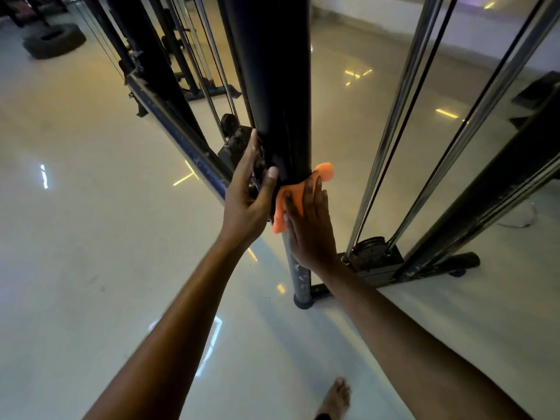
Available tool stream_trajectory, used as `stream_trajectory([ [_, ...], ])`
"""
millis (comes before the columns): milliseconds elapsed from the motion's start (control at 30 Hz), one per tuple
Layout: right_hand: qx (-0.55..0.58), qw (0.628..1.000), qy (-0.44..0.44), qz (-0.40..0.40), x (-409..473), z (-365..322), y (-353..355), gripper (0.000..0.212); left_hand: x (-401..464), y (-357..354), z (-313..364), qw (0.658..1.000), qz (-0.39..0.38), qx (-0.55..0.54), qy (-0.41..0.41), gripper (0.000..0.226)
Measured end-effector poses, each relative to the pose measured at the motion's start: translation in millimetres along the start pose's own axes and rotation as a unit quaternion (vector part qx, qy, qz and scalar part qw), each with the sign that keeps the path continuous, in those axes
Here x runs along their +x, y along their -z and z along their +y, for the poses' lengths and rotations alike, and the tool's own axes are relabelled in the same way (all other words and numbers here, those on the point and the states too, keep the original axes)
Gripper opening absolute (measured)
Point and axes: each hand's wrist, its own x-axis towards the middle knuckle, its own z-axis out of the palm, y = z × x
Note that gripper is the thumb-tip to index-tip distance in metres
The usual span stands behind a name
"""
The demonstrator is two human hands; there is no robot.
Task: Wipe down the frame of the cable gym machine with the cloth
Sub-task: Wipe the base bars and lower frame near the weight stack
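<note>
A thick black upright post (pixel 272 86) of the cable machine frame runs down the middle of the view and narrows to a scuffed grey tube (pixel 298 277) near the floor. An orange cloth (pixel 295 194) is wrapped around the post where black meets grey. My right hand (pixel 309 228) presses the cloth flat against the post with straight fingers. My left hand (pixel 248 195) rests on the post's left side, fingers extended upward and thumb against the front, just above the cloth.
Chrome guide rods and cables (pixel 397 116) rise to the right above a weight stack (pixel 372 253). An angled black frame beam (pixel 491 189) stands far right, another slanted bar (pixel 181 137) to the left. A tyre (pixel 54 40) lies at back left. My bare foot (pixel 336 398) stands on the glossy floor.
</note>
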Motion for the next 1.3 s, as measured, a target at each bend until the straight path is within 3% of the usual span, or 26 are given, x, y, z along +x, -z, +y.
stream_trajectory([
  [233,0.018,0.996,0.026,0.086,29.2,-1.4,3.5,0.065,-9.8,-3.9,-23.6,0.982,0.020,0.175,-0.065,0.072],
  [433,0.012,1.000,-0.010,0.002,-42.3,25.0,-41.7,0.062,-12.5,-8.9,-66.8,0.944,0.033,0.297,-0.142,0.067],
  [633,0.047,0.990,0.023,0.128,7.0,11.6,-30.0,0.076,-18.1,-13.1,-94.2,0.900,0.048,0.381,-0.204,0.064],
  [733,0.041,0.989,0.040,0.139,-4.6,29.5,-48.4,0.076,-17.8,-11.5,-110.3,0.867,0.076,0.427,-0.245,0.062],
  [900,0.008,0.997,0.041,0.068,-66.3,57.5,-90.0,0.066,-33.6,-17.5,-131.9,0.825,0.113,0.480,-0.275,0.066],
  [1100,0.038,0.983,0.080,0.160,-27.8,47.0,-73.2,0.064,-47.4,-26.1,-161.9,0.778,0.153,0.532,-0.297,0.065],
  [1300,0.008,0.983,0.107,0.149,-110.1,104.2,-160.2,0.072,-60.8,-36.1,-207.6,0.755,0.186,0.535,-0.331,0.062],
])
